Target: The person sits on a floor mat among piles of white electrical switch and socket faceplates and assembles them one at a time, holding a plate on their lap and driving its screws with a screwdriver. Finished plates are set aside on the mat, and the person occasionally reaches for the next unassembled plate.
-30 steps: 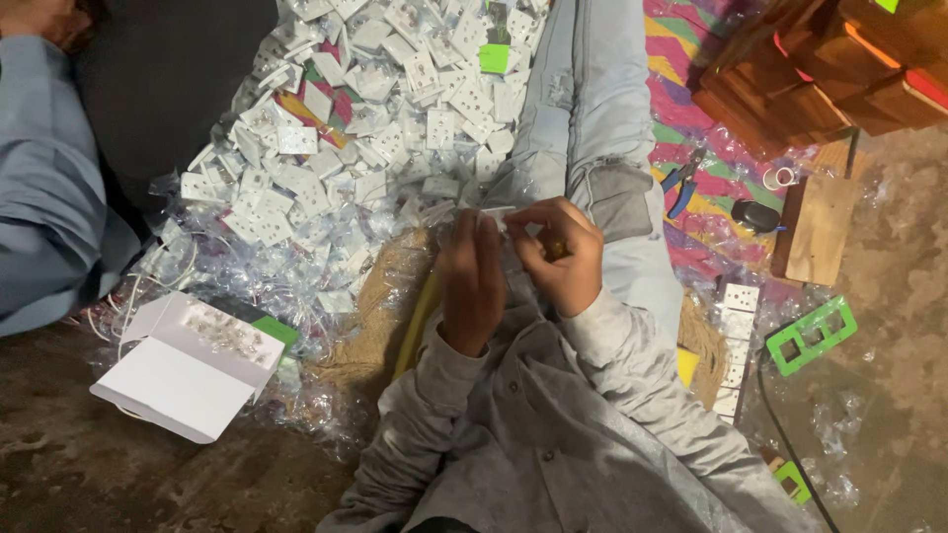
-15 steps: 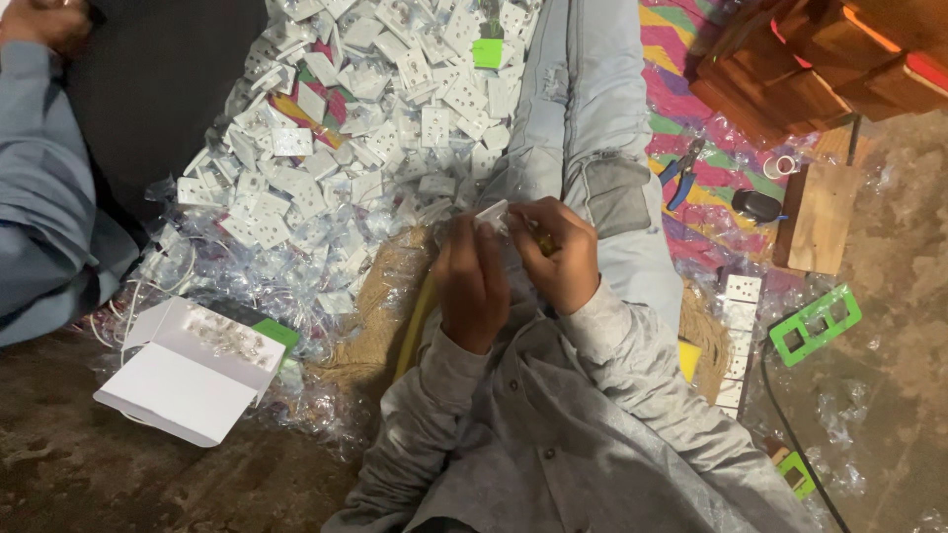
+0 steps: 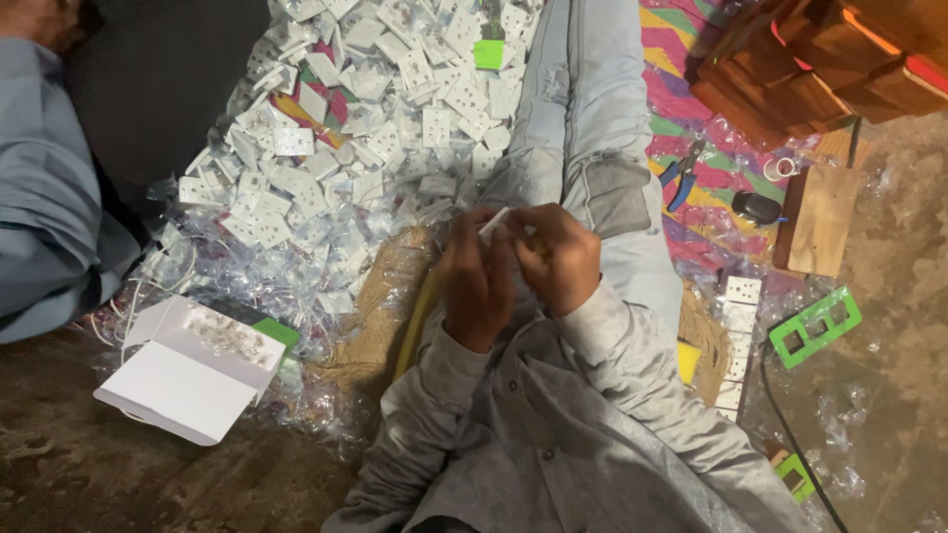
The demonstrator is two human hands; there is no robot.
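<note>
Both hands were closed together on one small white socket plate (image 3: 494, 222): the left hand (image 3: 477, 281) gripped from 7 o'clock, the right hand (image 3: 558, 257) from 4 o'clock, fingers curled over it. How firmly either pinched could not be told. Its visible edge ran slantwise, pointing toward 1 o'clock, just above the lap. At 11 o'clock lay the heap of white plates (image 3: 365, 148), nearer the left hand; at 8 o'clock sat an open white box (image 3: 183, 370).

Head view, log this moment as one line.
left hand: on white socket piece | right hand: on same piece | pile of white sockets: ahead
</note>
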